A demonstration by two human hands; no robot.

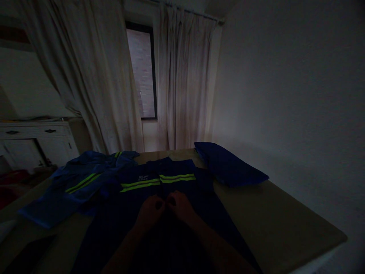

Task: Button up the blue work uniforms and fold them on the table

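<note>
A dark blue work jacket (205, 194) with yellow-green stripes lies spread out, front up, its collar pointing away from me. Over its middle front, just below the stripes, my left hand (151, 211) and my right hand (178, 205) meet with fingertips together. Both are closed in a pinch at the jacket's front opening. The room is dim, so the bit of cloth or fastening between the fingers cannot be made out clearly.
To the left lies a lighter blue striped garment (85, 179), crumpled. A folded dark blue garment (228, 163) rests at the back right of the table (273, 220), near the wall. A dark flat object (31, 251) is at the front left. Curtains and a white cabinet (57, 140) stand behind.
</note>
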